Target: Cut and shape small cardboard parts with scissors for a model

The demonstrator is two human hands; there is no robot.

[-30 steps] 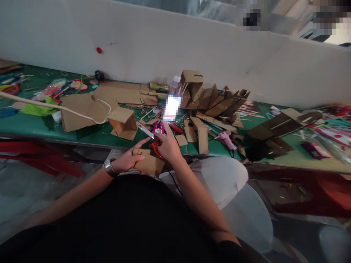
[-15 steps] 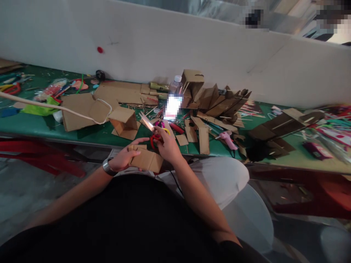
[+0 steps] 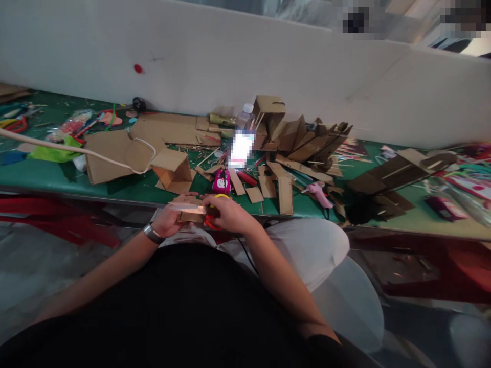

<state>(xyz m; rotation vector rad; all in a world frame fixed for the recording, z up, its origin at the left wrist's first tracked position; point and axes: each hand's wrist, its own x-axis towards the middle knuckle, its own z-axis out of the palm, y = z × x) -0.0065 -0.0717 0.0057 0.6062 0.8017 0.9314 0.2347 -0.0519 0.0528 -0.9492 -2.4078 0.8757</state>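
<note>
Just above my lap, my left hand [image 3: 168, 220] grips a small folded piece of cardboard [image 3: 191, 217]. My right hand [image 3: 226, 212] is closed around scissors [image 3: 210, 221] with red and yellow handles. The scissor blades point left and lie over the cardboard, close to my left fingers; they are slightly blurred, and I cannot tell whether they touch it. Part of the cardboard is hidden behind the blades and my hands. On the table edge just beyond my right hand sits a pink-and-black item with a white figure [image 3: 221, 182].
Across the green table [image 3: 126, 188] lie cardboard scraps, a folded cardboard form [image 3: 174, 167], a lit phone [image 3: 241, 149], a bottle [image 3: 245, 116] and a pink glue gun [image 3: 318, 193]. A pale cord [image 3: 76, 147] crosses the left side. Behind rises a white partition [image 3: 215, 56].
My right hand has brought the scissors down and turned the blades left over the cardboard. The cardboard has tilted in my left hand, and the pink-and-black item is now uncovered.
</note>
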